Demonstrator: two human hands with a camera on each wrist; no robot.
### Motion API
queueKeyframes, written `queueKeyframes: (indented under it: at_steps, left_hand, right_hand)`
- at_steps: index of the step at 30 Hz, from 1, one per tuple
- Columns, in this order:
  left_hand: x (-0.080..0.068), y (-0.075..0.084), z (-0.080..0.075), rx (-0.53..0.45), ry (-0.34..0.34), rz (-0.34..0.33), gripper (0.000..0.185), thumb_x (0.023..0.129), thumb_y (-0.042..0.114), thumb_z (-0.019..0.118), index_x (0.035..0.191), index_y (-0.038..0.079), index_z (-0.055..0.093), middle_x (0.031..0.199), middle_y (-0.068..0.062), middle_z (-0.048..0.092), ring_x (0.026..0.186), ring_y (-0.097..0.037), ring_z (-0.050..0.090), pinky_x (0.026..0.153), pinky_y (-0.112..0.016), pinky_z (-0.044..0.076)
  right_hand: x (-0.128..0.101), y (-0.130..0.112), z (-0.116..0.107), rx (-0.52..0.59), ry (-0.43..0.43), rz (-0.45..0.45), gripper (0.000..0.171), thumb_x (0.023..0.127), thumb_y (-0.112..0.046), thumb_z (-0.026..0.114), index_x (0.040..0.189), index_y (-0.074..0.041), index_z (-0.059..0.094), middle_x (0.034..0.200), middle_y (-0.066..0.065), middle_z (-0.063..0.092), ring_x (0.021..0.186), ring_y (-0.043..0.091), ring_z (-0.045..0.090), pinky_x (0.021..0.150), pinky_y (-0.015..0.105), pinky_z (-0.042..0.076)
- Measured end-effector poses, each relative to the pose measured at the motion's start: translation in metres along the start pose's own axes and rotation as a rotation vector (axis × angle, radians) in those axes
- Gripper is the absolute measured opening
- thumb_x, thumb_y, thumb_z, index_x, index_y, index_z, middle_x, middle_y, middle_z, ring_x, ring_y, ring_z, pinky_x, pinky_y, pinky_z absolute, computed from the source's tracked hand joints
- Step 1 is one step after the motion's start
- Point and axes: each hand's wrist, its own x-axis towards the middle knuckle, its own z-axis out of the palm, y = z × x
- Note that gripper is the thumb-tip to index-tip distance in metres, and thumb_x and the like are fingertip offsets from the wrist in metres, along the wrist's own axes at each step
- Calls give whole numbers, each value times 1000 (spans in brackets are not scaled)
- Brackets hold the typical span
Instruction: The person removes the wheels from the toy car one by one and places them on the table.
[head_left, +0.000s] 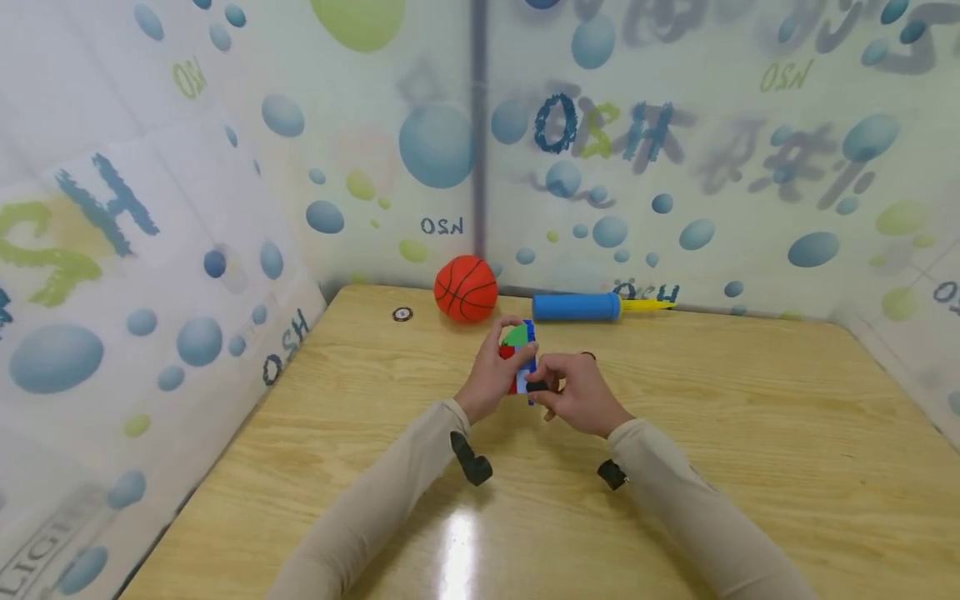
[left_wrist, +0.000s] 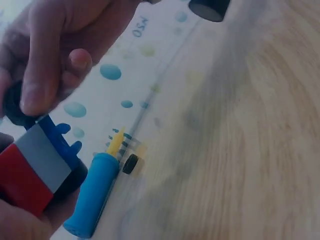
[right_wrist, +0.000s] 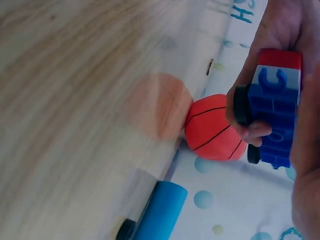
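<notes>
Tabletop holds basketball, pump behind toy.

Head cam sits up high, looking forward and down across the wooden table toward the corner of the bubble-print wall, so both sleeves run up from the bottom edge. Left wrist cam is super close, low over the tabletop, facing out past the toy block vehicle to the blue pump by the wall. Right wrist cam is just as tight, tilted sideways, facing the basketball. All three catch the vehicle and pump; head and right wrist share the ball.
</notes>
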Motion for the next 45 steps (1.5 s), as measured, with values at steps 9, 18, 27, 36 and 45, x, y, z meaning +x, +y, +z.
queueKeyframes:
  at_steps: [9, 18, 27, 36, 45]
  left_hand:
    - [1, 6, -8, 10, 32, 27, 38, 89, 39, 58, 121, 41, 37, 119, -8, 50, 95, -23, 58, 72, -30, 55]
    - [1, 3, -14, -103, 18, -22, 40, 90, 33, 59, 123, 38, 36, 113, -13, 54, 83, -26, 67, 69, -32, 56]
    - [0, 3, -19, -154, 14, -44, 38, 89, 30, 60, 119, 41, 39, 111, -12, 54, 81, -21, 66, 71, -36, 57]
    - [-1, 2, -19, -154, 15, -47, 41, 89, 29, 61, 124, 36, 40, 110, -13, 55, 80, -21, 67, 72, -37, 57]
    - [-1, 1, -20, -176, -16, -56, 39, 89, 28, 61, 122, 37, 42, 113, -14, 54, 82, -25, 67, 72, -37, 57]
  right_hand:
    - [-5, -22, -13, 128, -3, 89, 28, 76, -5, 73, 102, -2, 63, 78, 19, 64, 68, 40, 65, 56, 35, 56]
    - [-11, -7, -34, 36, -50, 83, 28, 78, -6, 72, 104, -8, 63, 79, 19, 67, 62, 20, 66, 55, 42, 55]
    - [-12, 44, -56, -174, -12, 163, 31, 75, -11, 75, 104, -8, 67, 75, 10, 56, 63, 15, 49, 55, 25, 41]
    - [-13, 75, -75, -231, 0, 200, 27, 78, -16, 73, 104, -12, 65, 77, 6, 58, 62, 14, 53, 57, 24, 45]
    - [-6, 91, -91, -407, -26, 254, 26, 78, -16, 73, 102, -13, 65, 75, 5, 59, 65, 16, 51, 58, 26, 43]
